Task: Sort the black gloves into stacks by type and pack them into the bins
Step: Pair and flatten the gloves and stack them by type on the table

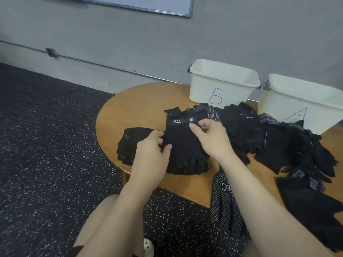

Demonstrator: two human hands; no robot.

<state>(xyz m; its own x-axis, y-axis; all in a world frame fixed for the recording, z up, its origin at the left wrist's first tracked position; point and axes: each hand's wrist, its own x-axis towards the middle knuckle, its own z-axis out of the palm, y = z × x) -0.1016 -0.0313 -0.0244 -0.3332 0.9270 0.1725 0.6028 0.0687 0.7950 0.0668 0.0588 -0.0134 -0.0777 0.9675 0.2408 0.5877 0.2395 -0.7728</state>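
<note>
A stack of black gloves lies at the table's front left; its top glove bears a "5.11" cuff label. My left hand grips the stack's left edge, thumb on top. My right hand pinches the top glove near its cuff. To the left lies a smaller stack of dotted black gloves. A loose heap of black gloves spreads across the right of the table. Two white bins stand at the back: bin B and bin A.
The round wooden table stands against a grey wall. A dotted glove hangs over the front edge, and a plain black one lies at the right. Dark speckled floor is on the left. My knees are below the table edge.
</note>
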